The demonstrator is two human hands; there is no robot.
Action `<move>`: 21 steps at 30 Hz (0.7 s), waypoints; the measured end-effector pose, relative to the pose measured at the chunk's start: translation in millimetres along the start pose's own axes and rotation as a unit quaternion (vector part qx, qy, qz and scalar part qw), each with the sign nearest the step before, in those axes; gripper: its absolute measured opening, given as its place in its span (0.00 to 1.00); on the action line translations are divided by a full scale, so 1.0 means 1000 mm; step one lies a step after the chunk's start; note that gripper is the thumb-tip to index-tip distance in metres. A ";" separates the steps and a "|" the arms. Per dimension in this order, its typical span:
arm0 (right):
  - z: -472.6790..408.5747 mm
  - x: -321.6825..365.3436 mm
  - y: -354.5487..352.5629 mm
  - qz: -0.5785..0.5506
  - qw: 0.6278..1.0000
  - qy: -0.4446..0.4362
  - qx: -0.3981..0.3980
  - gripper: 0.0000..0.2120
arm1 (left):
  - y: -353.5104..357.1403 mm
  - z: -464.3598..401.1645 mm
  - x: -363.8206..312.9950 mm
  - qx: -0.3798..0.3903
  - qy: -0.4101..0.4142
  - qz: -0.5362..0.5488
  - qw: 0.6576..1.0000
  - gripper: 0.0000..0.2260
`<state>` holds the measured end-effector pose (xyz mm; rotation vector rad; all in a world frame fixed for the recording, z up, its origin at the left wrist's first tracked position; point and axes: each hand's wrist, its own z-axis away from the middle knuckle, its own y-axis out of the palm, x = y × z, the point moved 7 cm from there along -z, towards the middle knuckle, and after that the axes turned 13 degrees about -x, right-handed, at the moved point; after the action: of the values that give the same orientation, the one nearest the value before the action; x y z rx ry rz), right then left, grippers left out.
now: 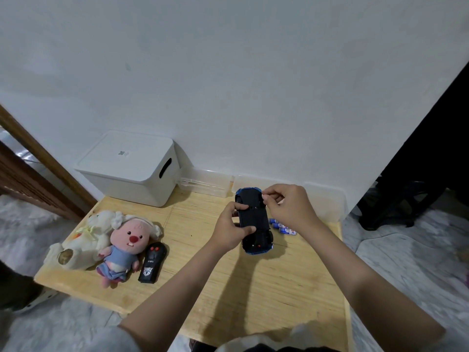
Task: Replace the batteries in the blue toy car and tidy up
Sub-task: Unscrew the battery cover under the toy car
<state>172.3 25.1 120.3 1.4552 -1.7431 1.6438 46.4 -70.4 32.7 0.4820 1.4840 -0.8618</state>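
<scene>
Gripping the upturned blue plastic toy car point(254, 222) above the pale wooden table point(215, 280), the left hand point(229, 228) steadied it so the black underside faced up. The right hand point(289, 208) pinched narrowly at its far edge, likely working the battery cover, with blue-and-white cylindrical batteries point(284, 227) waiting just beyond.

A low, light wooden table point(228, 288) stands against a white wall. On its far left corner sits a white lidded plastic storage box point(129, 168). Along the left edge lie a cream plush rabbit point(83, 237), a pink plush beaver in a blue dress point(124, 250), and beside it a black remote control point(153, 262). Near the right edge lie several blue-and-white batteries point(283, 226). Clear plastic bins point(205, 182) line the back.
</scene>
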 end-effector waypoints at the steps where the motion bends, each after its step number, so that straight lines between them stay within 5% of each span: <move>1: 0.001 0.001 0.001 -0.001 1.000 -0.002 0.005 0.05 | -0.001 0.000 0.000 -0.001 -0.001 0.002 1.000 0.20; 13: 0.002 0.009 -0.003 -0.001 0.999 0.002 -0.036 0.01 | -0.006 0.004 -0.003 -0.003 -0.011 0.003 1.000 0.21; 21: 0.010 0.014 0.002 0.035 0.999 -0.010 -0.023 0.11 | -0.013 0.015 -0.001 0.004 -0.020 -0.010 1.000 0.21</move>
<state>168.9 10.3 127.6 1.4092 -1.8502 1.6176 46.7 -89.8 37.8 0.4542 1.4510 -0.8882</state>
